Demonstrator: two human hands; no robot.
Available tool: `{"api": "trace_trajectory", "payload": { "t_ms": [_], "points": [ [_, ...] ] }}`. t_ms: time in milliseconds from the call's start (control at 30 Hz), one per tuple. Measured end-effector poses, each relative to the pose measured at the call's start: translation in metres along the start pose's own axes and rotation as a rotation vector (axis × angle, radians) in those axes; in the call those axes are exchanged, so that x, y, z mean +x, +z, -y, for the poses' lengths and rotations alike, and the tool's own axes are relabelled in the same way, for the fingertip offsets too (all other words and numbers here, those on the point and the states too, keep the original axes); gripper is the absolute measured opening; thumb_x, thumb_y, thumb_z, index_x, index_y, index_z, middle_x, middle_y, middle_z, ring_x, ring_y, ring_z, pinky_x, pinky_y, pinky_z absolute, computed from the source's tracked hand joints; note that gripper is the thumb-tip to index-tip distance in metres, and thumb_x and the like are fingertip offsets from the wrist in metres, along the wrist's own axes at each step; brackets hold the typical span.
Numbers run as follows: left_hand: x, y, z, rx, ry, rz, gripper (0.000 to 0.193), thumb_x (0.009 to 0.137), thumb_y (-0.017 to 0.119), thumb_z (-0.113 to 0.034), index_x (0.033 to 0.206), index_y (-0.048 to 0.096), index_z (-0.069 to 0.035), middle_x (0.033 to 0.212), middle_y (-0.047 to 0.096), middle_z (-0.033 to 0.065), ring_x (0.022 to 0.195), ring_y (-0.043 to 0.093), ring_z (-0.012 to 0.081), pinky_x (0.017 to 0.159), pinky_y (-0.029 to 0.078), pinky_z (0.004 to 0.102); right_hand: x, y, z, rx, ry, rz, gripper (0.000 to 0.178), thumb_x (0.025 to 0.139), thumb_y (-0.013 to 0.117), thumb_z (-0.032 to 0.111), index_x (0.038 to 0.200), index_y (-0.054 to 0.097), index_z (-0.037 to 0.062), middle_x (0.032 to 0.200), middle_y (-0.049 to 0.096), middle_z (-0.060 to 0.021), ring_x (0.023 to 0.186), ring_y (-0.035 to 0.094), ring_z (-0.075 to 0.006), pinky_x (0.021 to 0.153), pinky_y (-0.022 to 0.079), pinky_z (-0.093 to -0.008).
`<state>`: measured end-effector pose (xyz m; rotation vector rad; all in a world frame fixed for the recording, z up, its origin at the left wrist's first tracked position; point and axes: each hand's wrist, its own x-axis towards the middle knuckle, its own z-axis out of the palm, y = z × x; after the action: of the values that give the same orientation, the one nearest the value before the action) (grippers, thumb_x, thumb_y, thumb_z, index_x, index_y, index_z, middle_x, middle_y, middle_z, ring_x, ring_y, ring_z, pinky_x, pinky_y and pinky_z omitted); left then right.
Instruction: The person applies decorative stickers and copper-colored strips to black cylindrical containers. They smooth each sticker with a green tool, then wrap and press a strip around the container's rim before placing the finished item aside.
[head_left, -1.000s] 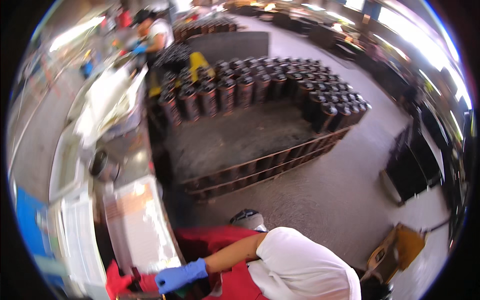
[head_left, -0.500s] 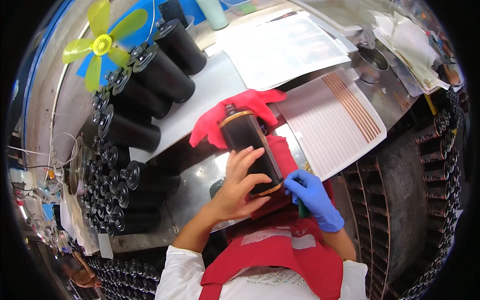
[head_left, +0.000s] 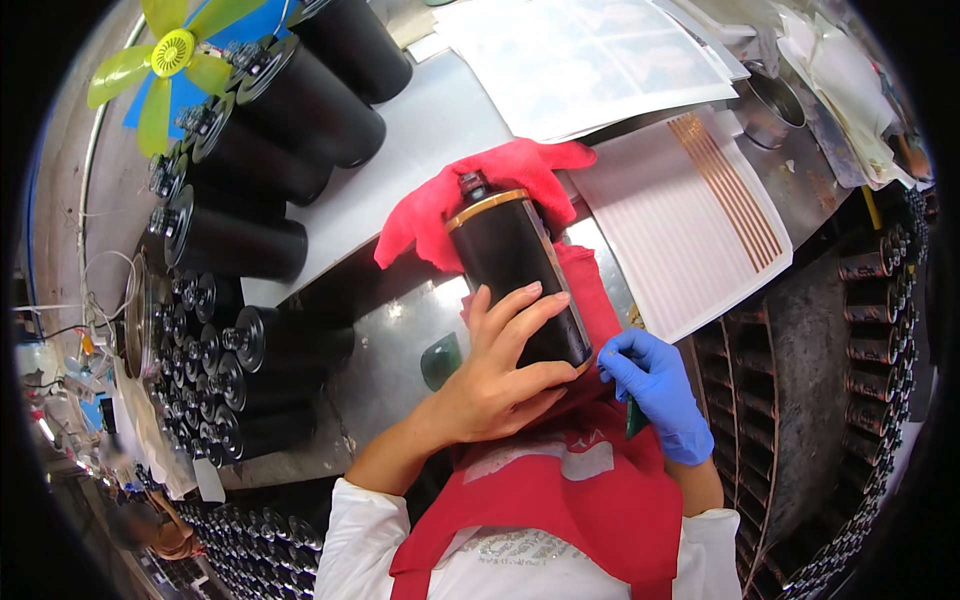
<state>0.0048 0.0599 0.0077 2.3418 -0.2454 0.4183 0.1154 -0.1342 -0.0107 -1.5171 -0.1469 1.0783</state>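
A black cylindrical canister point(head_left: 505, 255) with a gold band point(head_left: 488, 208) near its far end lies tilted on a red cloth point(head_left: 420, 228). My bare left hand point(head_left: 505, 370) grips its near part, fingers over the side and thumb by the bottom edge. My right hand point(head_left: 655, 390), in a blue glove, is closed in a pinch beside the canister's near right rim; whatever sits between the fingertips is too small to make out. From under its palm sticks a dark green flat piece point(head_left: 635, 417). Another green piece point(head_left: 440, 362) lies on the metal table left of my left hand.
A backing sheet point(head_left: 650, 240) with gold strips point(head_left: 725, 190) lies to the right, below large white sheets point(head_left: 590, 60). Several black canisters point(head_left: 240, 232) stand or lie on the left, near a yellow-green fan point(head_left: 172, 53). A metal pot point(head_left: 772, 110) sits far right.
The view has shifted, and the canister appears slightly lower right. My left hand stays on it. My right hand has drawn slightly away from the rim, still pinched. The green piece on the table shows more.
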Motion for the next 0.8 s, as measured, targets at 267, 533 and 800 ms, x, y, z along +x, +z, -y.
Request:
{"api": "trace_trajectory", "payload": {
  "t_ms": [267, 533, 800],
  "points": [
    [-0.004, 0.002, -0.003, 0.006, -0.045, -0.050, 0.029, 0.059, 0.077, -0.005, 0.084, 0.067, -0.015, 0.132, 0.045, 0.0173, 0.129, 0.034, 0.0362, 0.109, 0.011, 0.0513, 0.007, -0.005, 0.002, -0.034, 0.010, 0.099, 0.014, 0.087, 0.065, 0.016, 0.092, 0.061, 0.0044, 0.076, 0.062, -0.0016, 0.065, 0.057, -0.0051, 0.055, 0.045, -0.0192],
    [-0.007, 0.001, -0.005, -0.001, -0.050, -0.042, 0.034, 0.059, 0.078, -0.005, 0.089, 0.068, -0.015, 0.132, 0.045, 0.0179, 0.127, 0.037, 0.0369, 0.107, 0.013, 0.0537, 0.010, -0.010, 0.004, -0.046, -0.003, 0.179, 0.015, 0.087, 0.064, 0.018, 0.092, 0.061, 0.0043, 0.076, 0.062, -0.0009, 0.067, 0.058, -0.0055, 0.056, 0.046, -0.0195],
    [-0.004, 0.001, -0.008, -0.018, -0.074, -0.039, 0.031, 0.059, 0.079, -0.005, 0.087, 0.067, -0.014, 0.131, 0.045, 0.0173, 0.127, 0.037, 0.0365, 0.108, 0.011, 0.0535, 0.015, -0.007, 0.011, -0.068, 0.011, 0.204, 0.014, 0.087, 0.064, 0.017, 0.092, 0.061, 0.0044, 0.080, 0.063, -0.0018, 0.068, 0.058, -0.0054, 0.056, 0.047, -0.0196]
  ]
}}
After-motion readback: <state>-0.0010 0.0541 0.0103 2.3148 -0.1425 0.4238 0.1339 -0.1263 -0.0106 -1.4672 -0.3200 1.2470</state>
